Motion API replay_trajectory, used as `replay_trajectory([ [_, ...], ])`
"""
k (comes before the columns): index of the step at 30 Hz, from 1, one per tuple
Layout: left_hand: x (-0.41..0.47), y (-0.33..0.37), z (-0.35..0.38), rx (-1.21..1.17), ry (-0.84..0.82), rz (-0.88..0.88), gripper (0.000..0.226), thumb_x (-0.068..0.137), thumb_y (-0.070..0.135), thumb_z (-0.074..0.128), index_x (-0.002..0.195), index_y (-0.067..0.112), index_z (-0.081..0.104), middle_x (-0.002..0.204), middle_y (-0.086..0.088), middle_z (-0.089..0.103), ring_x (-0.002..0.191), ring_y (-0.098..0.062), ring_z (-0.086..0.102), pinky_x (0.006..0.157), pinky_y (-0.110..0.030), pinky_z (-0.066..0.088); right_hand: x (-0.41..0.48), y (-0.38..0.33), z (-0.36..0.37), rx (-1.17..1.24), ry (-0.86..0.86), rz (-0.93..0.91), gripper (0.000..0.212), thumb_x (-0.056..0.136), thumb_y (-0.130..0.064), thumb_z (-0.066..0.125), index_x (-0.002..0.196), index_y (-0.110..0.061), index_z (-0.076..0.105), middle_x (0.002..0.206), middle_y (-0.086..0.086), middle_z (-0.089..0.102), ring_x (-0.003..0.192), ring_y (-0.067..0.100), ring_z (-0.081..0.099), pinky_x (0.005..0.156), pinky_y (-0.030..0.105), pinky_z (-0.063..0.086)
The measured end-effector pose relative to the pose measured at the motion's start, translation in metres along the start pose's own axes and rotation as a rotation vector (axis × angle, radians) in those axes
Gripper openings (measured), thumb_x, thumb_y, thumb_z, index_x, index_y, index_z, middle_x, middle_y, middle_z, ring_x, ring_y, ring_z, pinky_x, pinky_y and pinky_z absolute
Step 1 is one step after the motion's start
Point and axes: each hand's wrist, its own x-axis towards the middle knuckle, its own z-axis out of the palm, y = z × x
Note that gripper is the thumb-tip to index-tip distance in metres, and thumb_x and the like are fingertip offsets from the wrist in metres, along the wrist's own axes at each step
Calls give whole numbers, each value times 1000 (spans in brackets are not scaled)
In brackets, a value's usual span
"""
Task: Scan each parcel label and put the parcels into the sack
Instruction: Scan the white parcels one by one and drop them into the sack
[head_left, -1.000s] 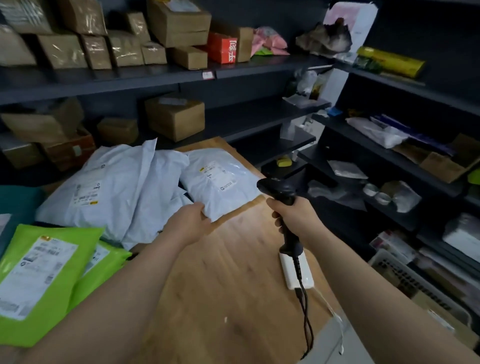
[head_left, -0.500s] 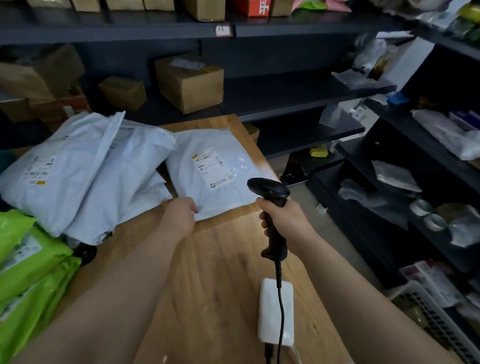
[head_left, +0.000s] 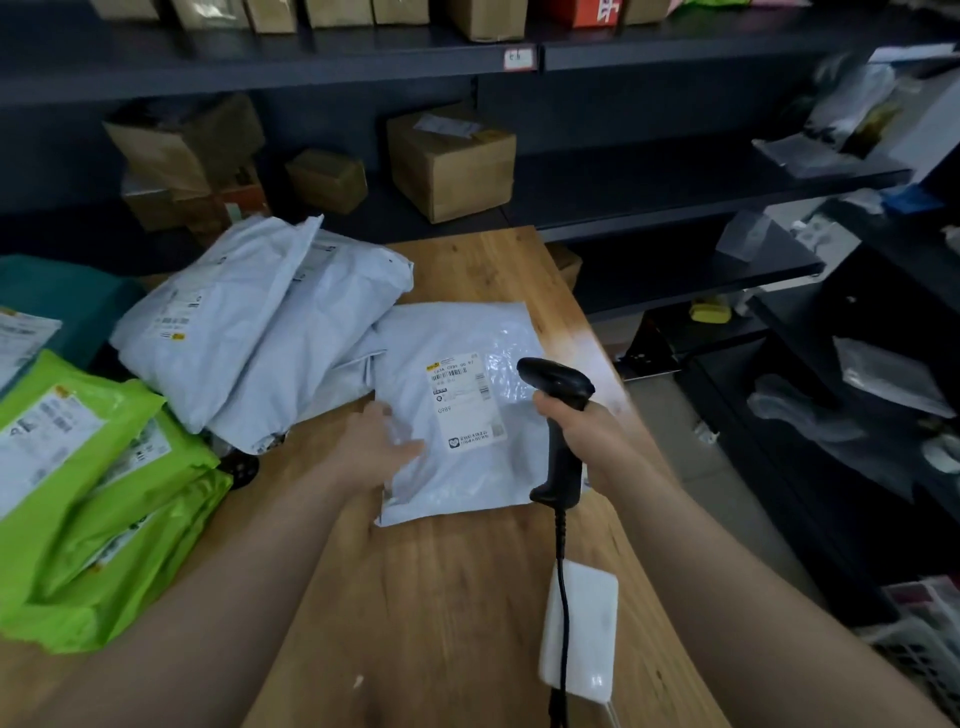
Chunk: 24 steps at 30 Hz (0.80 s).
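1. The white parcel (head_left: 467, 467) lies flat at the frame's centre on the wooden table (head_left: 426, 597), its label (head_left: 465, 402) face up, probably so the barcode can be read.
2. The left hand (head_left: 374, 452) rests on the parcel's lower-left part, fingers fairly straight rather than curled round it; this likely steadies and flattens the slippery bag.
3. The right hand (head_left: 587, 436) is clenched round the handle of the black scanner (head_left: 558, 384); its head sits just right of the label, apparently lining up the scan.
4. Other white parcels (head_left: 234, 332) and green parcels (head_left: 78, 467) lie at left; no sack is plainly recognisable.
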Motion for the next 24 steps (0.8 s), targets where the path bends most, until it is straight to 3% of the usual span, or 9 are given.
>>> replay_trajectory([
  [2,14,11,5,-172,58,-134,88,84,39,70,149,5,20,140,-18,43,119,-30,54,96,-38,49,11,1,6,33,-20,24,29,90,-38,68,107,-14,65,91,-1,64,81,13,60,61,25,43],
  [3,20,16,7,-197,83,-202,95,85,43,68,152,5,11,150,-19,31,130,-33,44,100,-37,44,16,1,9,48,-26,32,33,90,-38,68,110,-13,65,91,0,65,82,14,61,62,25,44],
  [5,30,23,13,-298,118,-259,99,86,42,67,153,4,4,157,-15,20,138,-31,35,94,-32,41,24,1,14,65,-48,52,34,88,-40,69,110,-13,66,95,0,68,84,14,63,62,25,45],
  [8,40,28,22,-603,174,-199,67,86,32,71,139,2,42,136,-10,55,99,-18,61,70,-22,47,31,6,17,87,-64,82,36,87,-41,70,110,-13,67,99,2,70,87,15,64,63,26,47],
  [10,37,34,23,-740,164,-172,43,85,29,73,119,6,61,117,-6,67,78,-9,63,57,-21,50,29,9,15,122,-49,93,36,86,-41,71,110,-14,68,99,1,70,88,15,65,62,26,46],
  [14,26,51,24,-1033,-86,-104,25,82,14,75,105,6,70,107,-12,73,88,-23,73,72,-34,60,17,13,-3,191,-15,92,34,85,-41,72,107,-14,69,100,1,70,93,18,64,68,29,46],
  [16,17,57,25,-1038,-171,-71,28,80,13,76,106,7,70,107,-12,73,92,-25,72,80,-37,58,7,14,-10,221,-15,86,35,85,-39,72,108,-13,69,100,3,70,95,20,64,75,32,49],
  [18,5,57,21,-1012,-179,-33,35,81,17,76,113,9,67,107,-10,74,96,-26,72,85,-39,56,-6,15,-14,245,-42,65,32,87,-37,71,108,-13,69,94,0,71,91,17,65,73,29,50],
  [24,-45,40,-12,-1107,-48,88,27,87,19,68,112,9,66,103,-9,75,93,-24,72,68,-30,58,-52,1,-4,205,-180,-73,22,90,-33,68,107,-19,68,73,-12,72,74,4,68,62,17,49],
])
